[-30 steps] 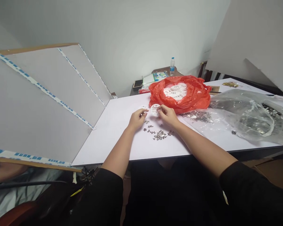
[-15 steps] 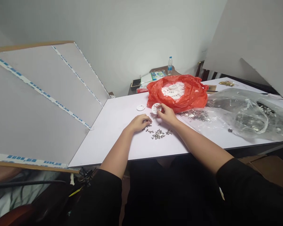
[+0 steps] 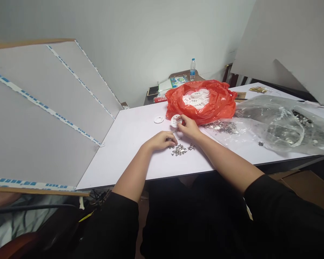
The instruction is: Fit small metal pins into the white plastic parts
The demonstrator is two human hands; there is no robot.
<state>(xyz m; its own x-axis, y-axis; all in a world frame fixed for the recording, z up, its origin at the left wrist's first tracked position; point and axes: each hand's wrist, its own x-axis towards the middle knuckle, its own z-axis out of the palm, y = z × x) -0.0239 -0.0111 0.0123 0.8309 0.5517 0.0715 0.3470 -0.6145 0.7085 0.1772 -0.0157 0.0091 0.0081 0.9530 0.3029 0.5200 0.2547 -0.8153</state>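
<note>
head view: right hand (image 3: pixel 188 127) pinching a white disc (image 3: pixel 175 121) beside the red bag (image 3: pixel 216 102); left hand (image 3: pixel 163 140), fingers curled, at the small metal pieces (image 3: pixel 179 150) toward the worktop's (image 3: pixel 129 151) near edge, its grasp unclear.

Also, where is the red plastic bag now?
In the head view, the red plastic bag sits on the white table, just beyond the right hand.

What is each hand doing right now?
Left hand: fingers curled down at the small metal pieces; whether it grips one cannot be told.
Right hand: closed on a round white disc.
</note>
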